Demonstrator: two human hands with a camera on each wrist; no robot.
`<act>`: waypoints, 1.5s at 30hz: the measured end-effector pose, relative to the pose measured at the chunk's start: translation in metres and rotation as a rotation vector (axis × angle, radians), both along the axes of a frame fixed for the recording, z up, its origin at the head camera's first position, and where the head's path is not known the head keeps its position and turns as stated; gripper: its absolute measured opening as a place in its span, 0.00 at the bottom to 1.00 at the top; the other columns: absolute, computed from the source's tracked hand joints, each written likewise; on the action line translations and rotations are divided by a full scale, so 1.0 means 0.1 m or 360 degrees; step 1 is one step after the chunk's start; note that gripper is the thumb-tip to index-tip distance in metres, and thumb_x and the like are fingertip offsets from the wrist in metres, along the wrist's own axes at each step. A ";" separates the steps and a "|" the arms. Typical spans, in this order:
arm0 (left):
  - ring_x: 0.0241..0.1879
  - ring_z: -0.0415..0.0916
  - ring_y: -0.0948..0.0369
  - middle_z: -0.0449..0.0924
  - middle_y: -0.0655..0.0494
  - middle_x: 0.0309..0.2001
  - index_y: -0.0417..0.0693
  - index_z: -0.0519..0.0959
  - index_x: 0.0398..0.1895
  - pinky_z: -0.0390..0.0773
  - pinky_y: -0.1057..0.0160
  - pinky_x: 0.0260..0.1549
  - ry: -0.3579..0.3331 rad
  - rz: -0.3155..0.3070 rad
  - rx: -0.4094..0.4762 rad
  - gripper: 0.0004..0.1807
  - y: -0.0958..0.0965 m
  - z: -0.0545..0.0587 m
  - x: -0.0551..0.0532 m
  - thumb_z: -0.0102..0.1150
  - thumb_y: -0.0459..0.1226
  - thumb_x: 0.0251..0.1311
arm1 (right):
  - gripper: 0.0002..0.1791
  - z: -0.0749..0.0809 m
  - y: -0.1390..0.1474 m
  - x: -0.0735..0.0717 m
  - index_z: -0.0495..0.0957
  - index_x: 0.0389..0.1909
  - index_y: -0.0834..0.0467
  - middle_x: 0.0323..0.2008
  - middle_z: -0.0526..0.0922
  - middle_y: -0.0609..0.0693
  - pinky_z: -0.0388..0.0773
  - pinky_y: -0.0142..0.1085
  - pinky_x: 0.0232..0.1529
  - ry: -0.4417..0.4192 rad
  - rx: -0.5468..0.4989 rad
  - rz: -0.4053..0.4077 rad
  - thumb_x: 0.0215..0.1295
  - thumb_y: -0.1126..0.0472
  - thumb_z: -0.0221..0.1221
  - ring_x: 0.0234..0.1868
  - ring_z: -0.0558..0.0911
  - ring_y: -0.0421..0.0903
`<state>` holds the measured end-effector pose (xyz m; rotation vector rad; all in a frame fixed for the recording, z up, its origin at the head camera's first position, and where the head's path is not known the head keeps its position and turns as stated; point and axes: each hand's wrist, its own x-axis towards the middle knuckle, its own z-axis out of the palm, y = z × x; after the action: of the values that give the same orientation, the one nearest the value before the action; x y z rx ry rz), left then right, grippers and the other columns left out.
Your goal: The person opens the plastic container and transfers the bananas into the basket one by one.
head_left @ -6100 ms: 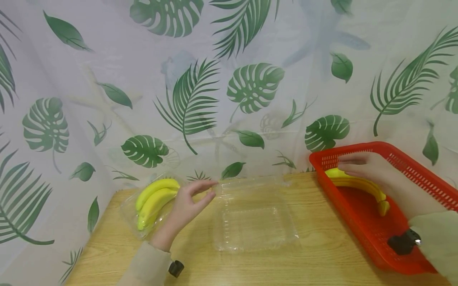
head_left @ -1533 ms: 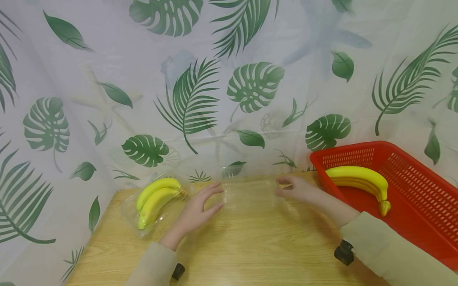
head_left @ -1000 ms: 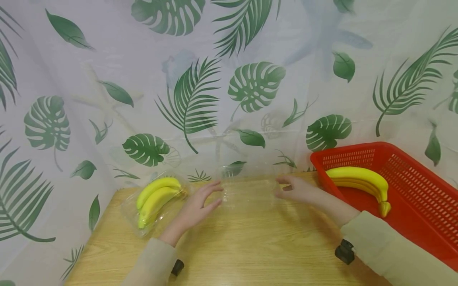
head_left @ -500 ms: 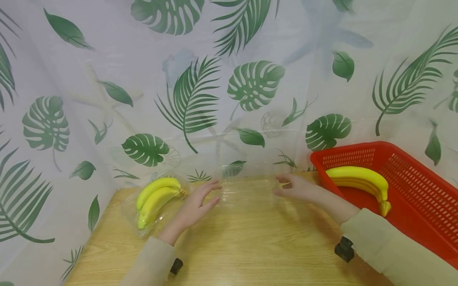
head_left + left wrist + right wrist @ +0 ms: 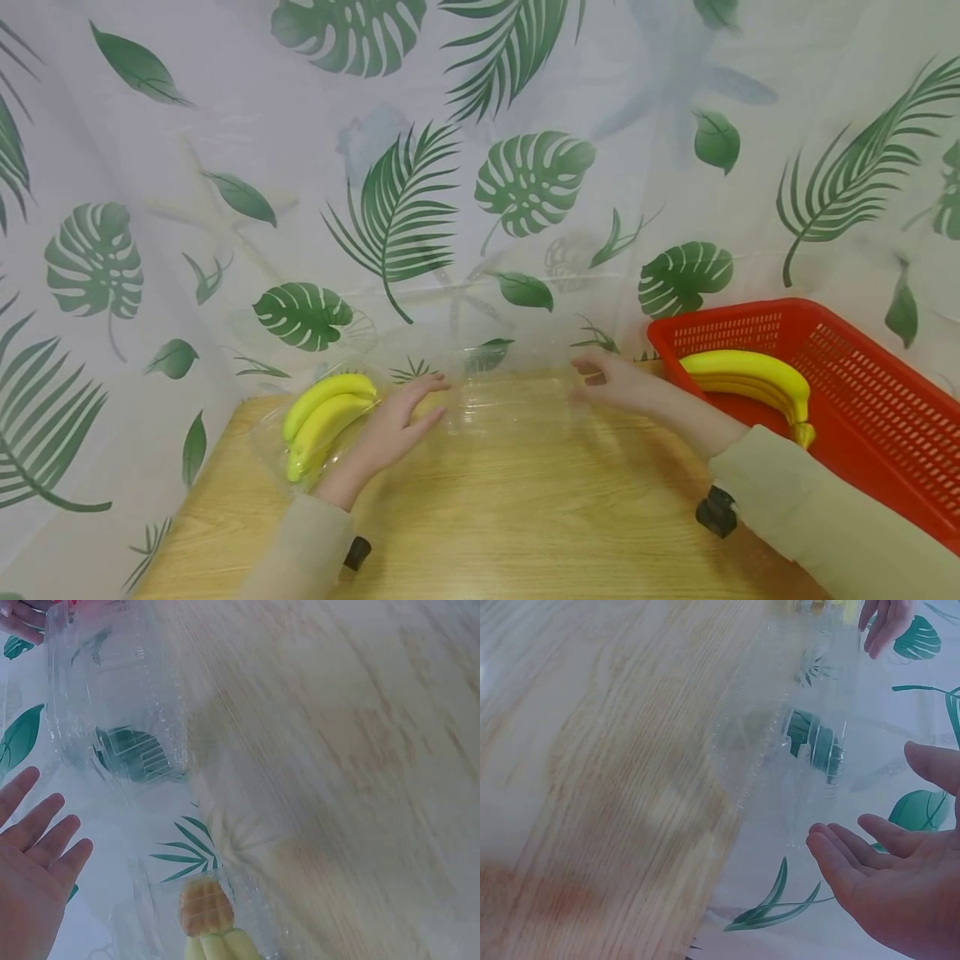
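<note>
A clear plastic clamshell container (image 5: 513,404) stands at the back of the table against the wall sheet, hard to make out. My left hand (image 5: 390,433) is at its left with straight, spread fingers; the left wrist view shows a gap between the fingertips (image 5: 73,859) and the container. On the other side my right hand (image 5: 622,387) holds nothing, its fingers (image 5: 832,859) loosely extended close to the container's right end. Left of my left hand, yellow bananas (image 5: 326,425) lie in another clear container (image 5: 154,900), their stem end facing the hand.
On the right stands a red perforated basket (image 5: 885,433) with a bunch of bananas (image 5: 750,371) inside. The wooden table (image 5: 525,517) meets a leaf-printed wall sheet (image 5: 525,100) at the back.
Earlier my right hand was over the bananas in the basket and the middle container lay nearer me, spread open. It now sits farther back. Just now my left hand moved left, away from it.
</note>
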<state>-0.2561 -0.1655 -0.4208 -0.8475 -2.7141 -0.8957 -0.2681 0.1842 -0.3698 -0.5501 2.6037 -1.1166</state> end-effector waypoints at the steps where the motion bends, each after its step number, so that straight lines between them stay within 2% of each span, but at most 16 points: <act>1: 0.68 0.59 0.52 0.65 0.54 0.67 0.52 0.71 0.61 0.58 0.48 0.68 -0.0013 0.0001 0.0010 0.22 -0.01 0.01 0.00 0.47 0.49 0.69 | 0.34 0.01 -0.01 0.00 0.60 0.65 0.68 0.63 0.66 0.69 0.75 0.51 0.57 -0.0001 0.0002 0.0003 0.64 0.55 0.59 0.60 0.71 0.65; 10: 0.68 0.60 0.56 0.68 0.55 0.65 0.54 0.71 0.62 0.59 0.51 0.68 -0.0019 0.0073 -0.0016 0.22 -0.11 0.09 0.01 0.47 0.50 0.68 | 0.34 0.07 -0.09 -0.01 0.60 0.66 0.68 0.62 0.67 0.68 0.74 0.51 0.58 0.0013 0.0012 0.0005 0.65 0.54 0.58 0.61 0.71 0.63; 13: 0.67 0.61 0.56 0.68 0.54 0.65 0.55 0.70 0.62 0.59 0.51 0.68 -0.0015 0.0071 -0.0005 0.23 -0.16 0.13 0.00 0.46 0.52 0.68 | 0.33 0.08 -0.12 -0.03 0.61 0.65 0.68 0.62 0.69 0.67 0.73 0.51 0.59 0.0024 0.0013 -0.0003 0.65 0.54 0.58 0.60 0.72 0.62; 18: 0.68 0.60 0.56 0.67 0.56 0.66 0.58 0.69 0.62 0.60 0.51 0.67 -0.0030 0.0110 -0.0002 0.23 -0.23 0.20 0.02 0.46 0.53 0.68 | 0.32 0.09 -0.18 -0.04 0.63 0.63 0.71 0.59 0.71 0.69 0.73 0.51 0.59 0.0065 -0.0033 0.0013 0.65 0.56 0.58 0.58 0.73 0.63; 22: 0.68 0.59 0.56 0.66 0.56 0.66 0.56 0.69 0.62 0.60 0.50 0.67 -0.0027 0.0141 -0.0008 0.23 -0.30 0.23 0.04 0.46 0.53 0.68 | 0.30 0.09 -0.23 -0.05 0.64 0.62 0.71 0.58 0.72 0.69 0.74 0.50 0.58 0.0098 -0.0045 0.0007 0.65 0.57 0.57 0.58 0.74 0.63; 28: 0.68 0.59 0.57 0.65 0.57 0.67 0.59 0.69 0.62 0.61 0.50 0.67 -0.0003 0.0205 -0.0039 0.25 -0.39 0.26 0.05 0.44 0.56 0.67 | 0.30 0.12 -0.32 -0.09 0.65 0.62 0.69 0.58 0.73 0.67 0.75 0.49 0.57 0.0118 -0.0001 0.0003 0.65 0.56 0.57 0.58 0.74 0.61; 36: 0.67 0.60 0.54 0.65 0.56 0.67 0.53 0.70 0.61 0.62 0.49 0.66 0.0050 0.0259 -0.0023 0.23 -0.52 0.28 0.10 0.48 0.51 0.67 | 0.28 0.13 -0.51 -0.14 0.67 0.61 0.68 0.56 0.76 0.65 0.77 0.47 0.54 0.0125 -0.0035 0.0023 0.65 0.56 0.57 0.57 0.75 0.59; 41: 0.67 0.60 0.55 0.65 0.57 0.67 0.54 0.70 0.62 0.62 0.49 0.66 0.0076 0.0287 -0.0044 0.24 -0.59 0.27 0.12 0.47 0.53 0.67 | 0.26 0.11 -0.62 -0.16 0.68 0.60 0.68 0.54 0.77 0.64 0.78 0.45 0.54 0.0103 -0.0070 0.0024 0.64 0.58 0.57 0.55 0.77 0.58; 45: 0.67 0.60 0.52 0.65 0.54 0.67 0.53 0.69 0.62 0.62 0.46 0.65 0.0085 0.0288 -0.0031 0.23 -0.65 0.27 0.14 0.49 0.50 0.67 | 0.27 0.10 -0.69 -0.17 0.68 0.60 0.67 0.54 0.77 0.63 0.77 0.45 0.54 0.0078 -0.0104 0.0016 0.64 0.57 0.58 0.55 0.76 0.57</act>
<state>-0.2425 -0.2305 -0.3934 -0.6077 -2.7042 -0.7984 -0.2849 0.1150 -0.3597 -0.6118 2.6106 -1.2030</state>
